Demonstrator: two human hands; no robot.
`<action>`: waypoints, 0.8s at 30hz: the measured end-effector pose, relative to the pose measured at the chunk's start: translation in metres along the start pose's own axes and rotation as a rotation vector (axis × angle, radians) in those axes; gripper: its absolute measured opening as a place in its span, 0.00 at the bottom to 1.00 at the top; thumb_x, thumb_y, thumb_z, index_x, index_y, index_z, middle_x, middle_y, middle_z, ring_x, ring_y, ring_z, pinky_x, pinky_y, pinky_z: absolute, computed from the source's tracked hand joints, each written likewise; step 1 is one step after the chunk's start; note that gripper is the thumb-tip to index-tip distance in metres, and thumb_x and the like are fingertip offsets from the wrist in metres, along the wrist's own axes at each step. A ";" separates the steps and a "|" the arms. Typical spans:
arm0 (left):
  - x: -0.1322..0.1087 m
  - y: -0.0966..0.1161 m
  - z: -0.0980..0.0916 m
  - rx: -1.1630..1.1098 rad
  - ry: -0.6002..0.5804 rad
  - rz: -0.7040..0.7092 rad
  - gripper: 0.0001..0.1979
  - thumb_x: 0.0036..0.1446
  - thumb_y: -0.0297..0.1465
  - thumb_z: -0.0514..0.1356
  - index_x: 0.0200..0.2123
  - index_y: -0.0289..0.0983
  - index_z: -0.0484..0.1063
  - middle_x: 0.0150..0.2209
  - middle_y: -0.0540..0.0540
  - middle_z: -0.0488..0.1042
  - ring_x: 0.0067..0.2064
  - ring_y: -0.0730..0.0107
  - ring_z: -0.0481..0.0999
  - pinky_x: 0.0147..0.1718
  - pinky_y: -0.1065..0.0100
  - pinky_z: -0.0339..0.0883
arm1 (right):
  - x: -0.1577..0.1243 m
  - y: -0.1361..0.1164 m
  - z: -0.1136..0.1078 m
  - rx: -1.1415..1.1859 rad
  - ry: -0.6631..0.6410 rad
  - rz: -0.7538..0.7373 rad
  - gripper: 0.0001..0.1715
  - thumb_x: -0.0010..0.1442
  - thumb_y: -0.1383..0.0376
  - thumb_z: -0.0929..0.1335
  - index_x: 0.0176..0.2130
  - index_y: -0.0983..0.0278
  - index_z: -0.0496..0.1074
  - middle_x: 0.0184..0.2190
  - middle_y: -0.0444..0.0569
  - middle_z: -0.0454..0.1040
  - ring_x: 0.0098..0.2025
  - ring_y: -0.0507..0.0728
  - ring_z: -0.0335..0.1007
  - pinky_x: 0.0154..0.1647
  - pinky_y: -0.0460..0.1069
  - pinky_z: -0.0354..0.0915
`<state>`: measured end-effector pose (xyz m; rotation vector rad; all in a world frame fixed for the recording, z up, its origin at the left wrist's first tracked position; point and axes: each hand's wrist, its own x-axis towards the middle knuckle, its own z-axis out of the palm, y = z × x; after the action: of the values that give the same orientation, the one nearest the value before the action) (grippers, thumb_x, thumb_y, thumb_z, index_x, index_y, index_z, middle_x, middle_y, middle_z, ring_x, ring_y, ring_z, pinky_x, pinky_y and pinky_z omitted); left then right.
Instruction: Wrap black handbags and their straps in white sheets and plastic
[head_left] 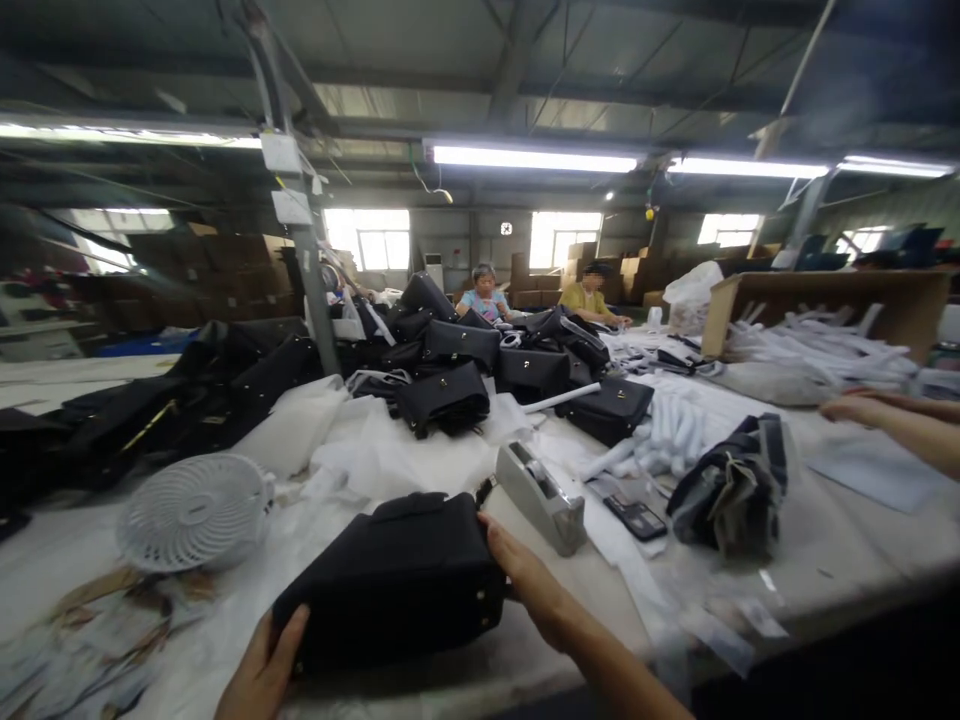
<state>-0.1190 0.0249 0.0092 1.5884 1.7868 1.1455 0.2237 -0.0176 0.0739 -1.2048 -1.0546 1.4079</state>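
A black handbag (390, 580) with small gold studs on its end lies between my two hands at the table's front edge. My left hand (266, 660) grips its lower left corner, thumb on the near side and other fingers hidden behind. On the bag's right end, my right hand (525, 580) is closed around the upper edge. Just beyond that hand stands a grey tape dispenser (540, 500). White wrapping sheets (405, 455) spread behind the bag.
A white fan (196, 512) sits at the left. More black bags (446, 400) are heaped beyond. To the right are a phone (636, 515), a dark bag in plastic (731, 490), a cardboard box (825, 285) of white rolls, and a co-worker's arms (900, 420). Two people sit at the back.
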 end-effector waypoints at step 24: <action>-0.016 0.138 0.063 0.405 -0.508 1.266 0.06 0.63 0.28 0.60 0.41 0.42 0.76 0.47 0.44 0.78 0.47 0.63 0.79 0.44 0.68 0.76 | 0.004 0.061 0.004 -0.451 0.124 -0.433 0.18 0.61 0.56 0.72 0.51 0.54 0.79 0.54 0.51 0.72 0.61 0.64 0.63 0.65 0.58 0.58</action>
<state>0.0117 0.0224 0.0882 3.0551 0.5678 0.6395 0.2120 -0.0233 0.0145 -1.2583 -1.4877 0.7737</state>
